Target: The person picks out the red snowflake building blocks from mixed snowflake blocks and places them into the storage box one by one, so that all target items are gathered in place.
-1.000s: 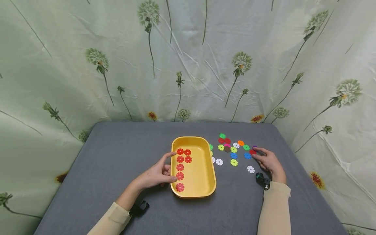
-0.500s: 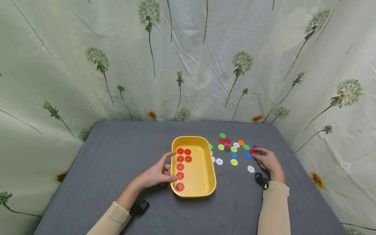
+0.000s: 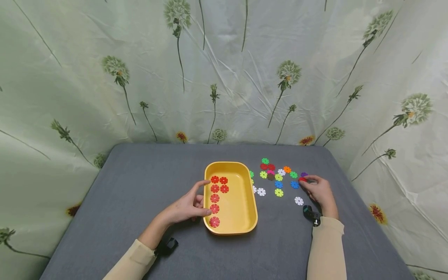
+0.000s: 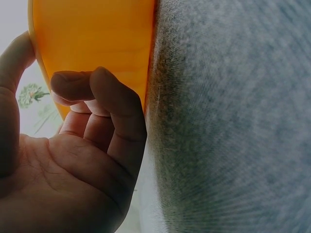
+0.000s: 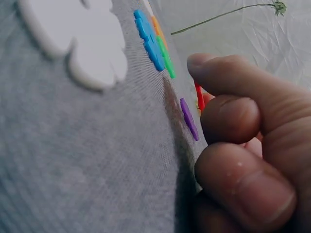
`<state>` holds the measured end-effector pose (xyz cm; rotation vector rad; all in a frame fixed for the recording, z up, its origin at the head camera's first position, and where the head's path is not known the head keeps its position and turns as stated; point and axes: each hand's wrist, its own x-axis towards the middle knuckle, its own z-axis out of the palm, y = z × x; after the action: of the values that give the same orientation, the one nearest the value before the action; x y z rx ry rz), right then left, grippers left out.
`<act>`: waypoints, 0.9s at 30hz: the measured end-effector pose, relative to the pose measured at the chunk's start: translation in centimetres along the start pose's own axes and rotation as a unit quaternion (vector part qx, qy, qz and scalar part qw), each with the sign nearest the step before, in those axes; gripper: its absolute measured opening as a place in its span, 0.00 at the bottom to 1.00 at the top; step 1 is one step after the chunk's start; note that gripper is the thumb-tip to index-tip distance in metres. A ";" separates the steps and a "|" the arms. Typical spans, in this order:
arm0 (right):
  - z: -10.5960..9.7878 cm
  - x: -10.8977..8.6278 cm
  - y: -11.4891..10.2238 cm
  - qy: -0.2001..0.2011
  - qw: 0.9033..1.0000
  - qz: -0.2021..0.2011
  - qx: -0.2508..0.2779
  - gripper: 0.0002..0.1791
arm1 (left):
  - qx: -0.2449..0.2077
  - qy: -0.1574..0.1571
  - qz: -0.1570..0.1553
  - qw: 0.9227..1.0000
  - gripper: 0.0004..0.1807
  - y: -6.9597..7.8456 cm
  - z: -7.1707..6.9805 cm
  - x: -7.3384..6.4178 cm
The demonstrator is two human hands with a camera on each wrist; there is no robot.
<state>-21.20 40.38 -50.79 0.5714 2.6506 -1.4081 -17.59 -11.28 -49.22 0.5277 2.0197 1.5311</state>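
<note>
My left hand [image 3: 185,204] grips the left rim of a yellow plastic tray [image 3: 241,229]. Its thumb and index finger lie over the rim. In the left wrist view, other fingers curl against the tray's outer wall [image 4: 97,39]. Inside the tray, several red flower-shaped discs [image 3: 214,198] form a column along the left side, with a shorter second column beside it. At the right, my right hand [image 3: 320,194] pinches a red flower disc [image 3: 302,179] between thumb and fingertips. The right wrist view shows only a sliver of that disc [image 5: 199,97], mostly hidden by the fingers.
Loose flower discs in several colours lie right of the tray, among them a blue disc [image 3: 295,184], a purple disc [image 5: 189,119] beside the right hand and a white disc [image 3: 299,201]. A grey cloth [image 3: 273,256] covers the table; a floral curtain [image 3: 231,97] hangs behind.
My right hand has shifted slightly left and now pinches the red disc, which sits a little higher in the head view. The left hand and tray have stayed put.
</note>
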 end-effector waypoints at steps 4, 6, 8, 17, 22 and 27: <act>-0.1 -0.1 -0.2 -0.002 1.000 -0.019 0.011 0.37 | 0.000 0.000 -0.004 1.000 0.53 0.0 0.1 0.0; -0.2 -0.1 -0.6 -0.005 0.999 -0.037 0.018 0.36 | 0.001 0.002 -0.008 1.000 0.53 0.0 0.1 0.0; -0.4 -0.2 -1.1 -0.007 0.998 -0.054 0.025 0.35 | 0.000 0.003 -0.008 1.000 0.53 0.0 0.1 0.0; -0.2 -1.7 -5.2 -0.023 0.991 -0.127 0.024 0.33 | 0.001 0.007 -0.010 1.000 0.52 -0.2 0.2 -0.2; 0.8 -2.8 -7.9 -0.041 0.986 -0.153 0.045 0.29 | 0.001 0.008 -0.013 1.000 0.53 -0.3 0.2 -0.2; 1.9 -4.0 -10.5 -0.062 0.981 -0.174 0.064 0.28 | -0.002 0.008 -0.013 1.000 0.53 -0.1 0.2 -0.1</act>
<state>-21.49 32.33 -42.66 0.0204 2.6649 -1.6501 -17.40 -11.27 -49.33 0.4875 2.0283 1.5285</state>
